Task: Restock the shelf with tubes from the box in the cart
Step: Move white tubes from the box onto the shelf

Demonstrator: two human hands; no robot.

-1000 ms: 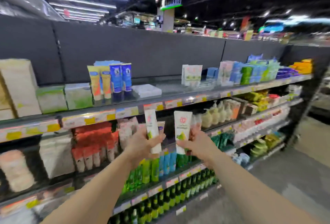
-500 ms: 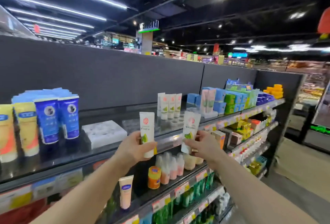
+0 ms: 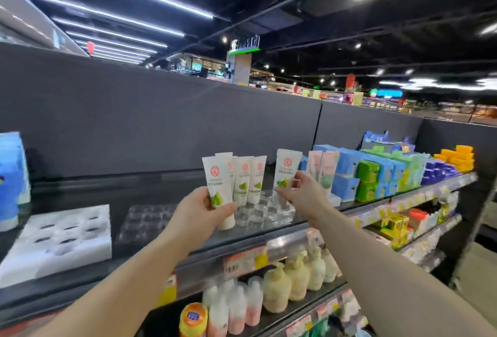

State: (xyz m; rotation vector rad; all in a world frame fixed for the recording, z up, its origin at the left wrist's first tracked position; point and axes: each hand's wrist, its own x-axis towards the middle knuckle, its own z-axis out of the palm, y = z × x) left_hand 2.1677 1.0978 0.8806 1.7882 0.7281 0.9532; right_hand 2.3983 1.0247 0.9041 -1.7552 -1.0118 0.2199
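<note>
Top shelf [image 3: 242,234], front half, near the middle of its run. Clear plastic tray [image 3: 258,211] with round sockets sits there; three white tubes [image 3: 248,179] already stand in it, caps down, crimped ends up.

Left hand [image 3: 200,214] grips a white tube [image 3: 218,188] low on its body, fingers curled round it, thumb across the front. Long axis near upright, cap end down, held just left of the standing row and in front of the tray's left sockets. No contact with the tray that can be made out.

Right hand [image 3: 302,192] at a second tube [image 3: 285,175] toward the tray's right end, thumb and fingers pinching its lower part. This one looks closer to seated; whether the cap sits in a socket is hidden by the hand.

Judgement: the coming move turns on the left tube, which needs to go forward and down into a free socket beside the row. Left hand is the nearer.

Tubes: white, red round emblem near the top, green fruit picture lower down, squeezable body.

Box and cart not in view.
</note>
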